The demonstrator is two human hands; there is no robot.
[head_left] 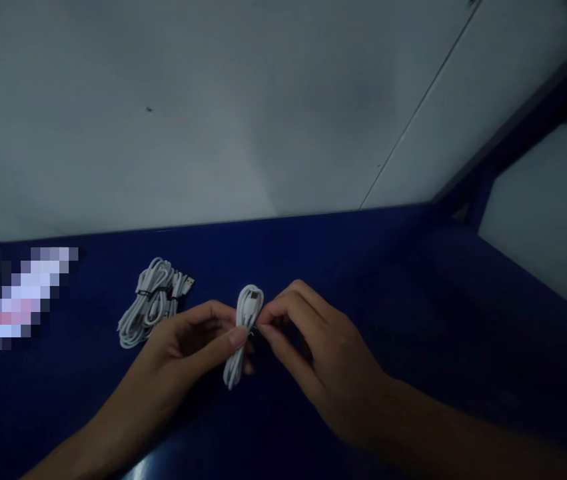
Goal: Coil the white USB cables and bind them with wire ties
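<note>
Upright between my hands is a white USB cable (250,307) coiled into a narrow bundle, its metal plug showing near the top. My left hand (198,343) is closed around the middle of the coil, thumb across the front. On the coil's right side, the thumb and forefinger of my right hand (313,340) are pinched together at what looks like a thin twist tie (252,332), of which only a small end shows. Beyond my left wrist lies a pile of coiled white cables (148,300) bound with dark ties, one USB plug pointing right.
The blue tabletop (288,253) runs up to a pale grey panel (213,133) at the back. A blue frame (483,193) with another pale panel stands at the right. At the left edge, a bright item (28,300) is blurred into blocks.
</note>
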